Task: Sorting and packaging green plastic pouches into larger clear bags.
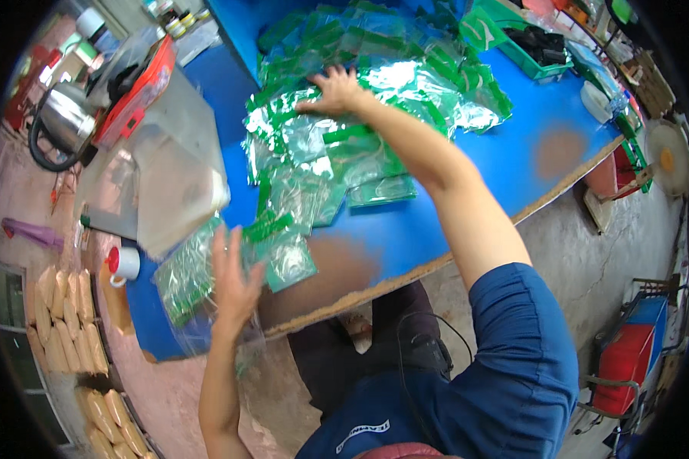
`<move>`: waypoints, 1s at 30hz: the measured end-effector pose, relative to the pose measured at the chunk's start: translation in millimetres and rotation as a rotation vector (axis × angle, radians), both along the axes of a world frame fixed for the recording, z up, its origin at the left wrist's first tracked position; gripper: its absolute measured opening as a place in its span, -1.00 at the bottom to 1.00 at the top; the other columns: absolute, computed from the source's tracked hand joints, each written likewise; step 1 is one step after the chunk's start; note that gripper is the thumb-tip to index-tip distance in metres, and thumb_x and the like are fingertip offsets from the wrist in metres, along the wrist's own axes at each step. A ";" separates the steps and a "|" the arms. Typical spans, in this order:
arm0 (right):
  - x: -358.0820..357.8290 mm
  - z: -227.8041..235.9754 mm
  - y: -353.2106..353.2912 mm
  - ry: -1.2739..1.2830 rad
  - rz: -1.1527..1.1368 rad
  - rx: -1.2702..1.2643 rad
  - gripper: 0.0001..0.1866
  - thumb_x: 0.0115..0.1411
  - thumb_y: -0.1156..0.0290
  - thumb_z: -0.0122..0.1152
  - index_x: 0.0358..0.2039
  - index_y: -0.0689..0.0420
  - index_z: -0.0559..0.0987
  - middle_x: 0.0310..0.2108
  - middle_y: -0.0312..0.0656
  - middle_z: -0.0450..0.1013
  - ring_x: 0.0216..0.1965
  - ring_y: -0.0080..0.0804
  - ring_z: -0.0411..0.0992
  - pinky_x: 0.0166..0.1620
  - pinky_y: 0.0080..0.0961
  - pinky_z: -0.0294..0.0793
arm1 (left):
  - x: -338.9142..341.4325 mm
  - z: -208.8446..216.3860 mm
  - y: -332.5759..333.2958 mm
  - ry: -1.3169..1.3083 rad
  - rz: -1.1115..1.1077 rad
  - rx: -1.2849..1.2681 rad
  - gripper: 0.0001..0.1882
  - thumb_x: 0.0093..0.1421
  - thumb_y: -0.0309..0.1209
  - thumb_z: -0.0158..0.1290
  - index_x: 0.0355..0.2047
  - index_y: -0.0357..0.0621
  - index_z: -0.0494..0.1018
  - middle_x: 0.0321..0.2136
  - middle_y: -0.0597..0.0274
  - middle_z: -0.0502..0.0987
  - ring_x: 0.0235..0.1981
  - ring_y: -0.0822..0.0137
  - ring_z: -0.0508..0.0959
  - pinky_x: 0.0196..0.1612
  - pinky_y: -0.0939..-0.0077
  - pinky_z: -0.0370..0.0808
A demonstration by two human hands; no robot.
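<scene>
A large heap of clear plastic packets with green bands [360, 53] covers the far middle of the blue table [467, 191]. On the heap's near left part lies my right hand [334, 93], its fingers spread over the packets and closed on none of them. Down at the table's front left, my left hand [236, 279] has its fingers stretched out. It rests beside or on a larger clear bag [187, 275] with green packets inside; the bag's lower end hangs near the table edge. A few loose packets [289, 258] lie just right of that hand.
A clear storage box with a red lid [180, 153] stands on the left, with a steel kettle [65, 118] beyond it. A white mug with a red top [124, 264] sits near the left corner. At the far right is a green basket [540, 53] of black items.
</scene>
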State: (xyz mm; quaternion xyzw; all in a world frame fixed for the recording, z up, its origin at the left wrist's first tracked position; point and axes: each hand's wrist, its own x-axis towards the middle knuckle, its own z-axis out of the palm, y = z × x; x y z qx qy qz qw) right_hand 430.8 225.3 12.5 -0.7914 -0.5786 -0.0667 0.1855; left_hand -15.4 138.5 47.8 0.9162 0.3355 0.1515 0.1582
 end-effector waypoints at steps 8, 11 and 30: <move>-45.4 115.7 -126.1 0.336 0.309 0.452 -0.32 0.20 -0.07 0.24 0.08 0.29 0.48 0.08 0.07 0.47 0.07 -0.09 0.47 0.10 -0.27 0.45 | 63.5 -67.9 -30.4 0.084 0.058 0.057 -0.08 0.24 0.11 0.02 0.40 -0.20 -0.04 0.36 -0.41 -0.06 0.40 -0.29 -0.06 0.39 -0.15 -0.17; -14.2 76.3 -210.9 0.193 -0.046 0.463 -0.24 0.10 -0.03 0.38 0.12 0.33 0.44 0.05 0.12 0.47 0.05 -0.12 0.49 0.07 -0.27 0.48 | 89.9 -70.3 -38.5 0.011 0.142 -0.001 -0.05 0.24 0.11 0.03 0.41 -0.18 -0.09 0.37 -0.41 -0.10 0.40 -0.29 -0.09 0.39 -0.18 -0.20; 11.1 -32.1 -250.4 0.620 -0.690 0.323 0.41 -0.38 0.14 0.70 0.34 0.42 -0.05 0.24 0.42 0.06 0.23 0.21 0.20 0.25 -0.27 0.33 | 130.4 -55.1 -78.5 -0.250 0.112 0.036 -0.07 0.06 -0.12 0.27 0.35 -0.19 0.09 0.36 -0.37 -0.09 0.37 -0.31 -0.04 0.38 -0.18 -0.08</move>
